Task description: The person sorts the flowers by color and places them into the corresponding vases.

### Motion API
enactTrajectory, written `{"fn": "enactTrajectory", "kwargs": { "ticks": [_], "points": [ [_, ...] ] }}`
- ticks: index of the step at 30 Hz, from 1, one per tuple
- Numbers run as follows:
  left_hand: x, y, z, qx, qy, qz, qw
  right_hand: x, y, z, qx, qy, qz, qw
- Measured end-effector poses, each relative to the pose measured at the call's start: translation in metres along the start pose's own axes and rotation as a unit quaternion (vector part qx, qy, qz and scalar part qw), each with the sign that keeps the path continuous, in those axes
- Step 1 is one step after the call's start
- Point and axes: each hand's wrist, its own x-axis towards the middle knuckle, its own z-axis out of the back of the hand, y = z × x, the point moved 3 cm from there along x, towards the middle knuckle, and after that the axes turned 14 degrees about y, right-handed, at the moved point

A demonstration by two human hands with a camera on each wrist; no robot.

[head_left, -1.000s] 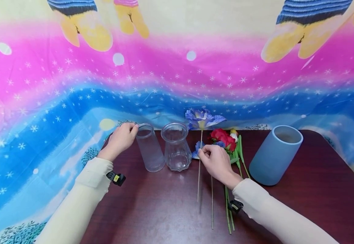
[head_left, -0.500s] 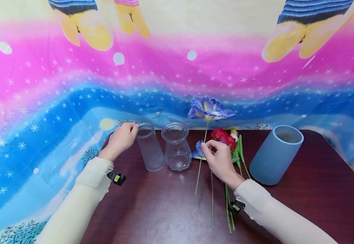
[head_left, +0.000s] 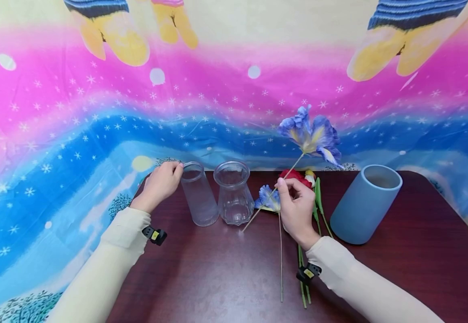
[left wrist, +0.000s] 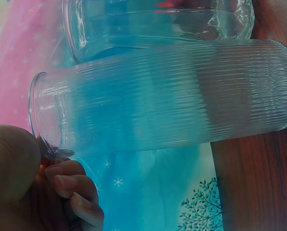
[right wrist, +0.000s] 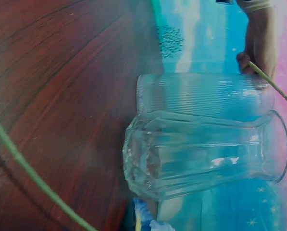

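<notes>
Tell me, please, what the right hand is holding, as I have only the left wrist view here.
Observer: In the head view, the right hand pinches the stem of a blue-purple flower, with its bloom above and to the right of the fingers.
Operator: Thank you; could you also say whether there is any vase that is not clear glass?
Observer: Yes, an opaque blue vase stands toward the right side of the table.
</notes>
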Motion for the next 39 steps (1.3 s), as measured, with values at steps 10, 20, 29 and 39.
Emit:
{"fn": "enactTrajectory", "kwargs": {
  "ticks": [10,20,29,39],
  "points": [
    [0.001,0.000,0.000,-0.001,0.005,0.001,1.0000,0.007,0.011,-0.004,0.013,-0.021,0.005,1.000],
    [0.002,0.001,-0.001,-0.010,0.003,-0.002,0.9999,0.020,0.027,-0.007,0.011,-0.020,0.015,1.000],
    [0.003,0.001,0.000,-0.010,0.005,-0.004,0.9999,0.037,0.039,-0.007,0.010,-0.013,0.038,0.999],
    [0.003,0.002,-0.002,-0.019,0.002,0.000,0.9998,0.053,0.048,-0.010,0.007,0.000,0.050,0.999]
  ]
}}
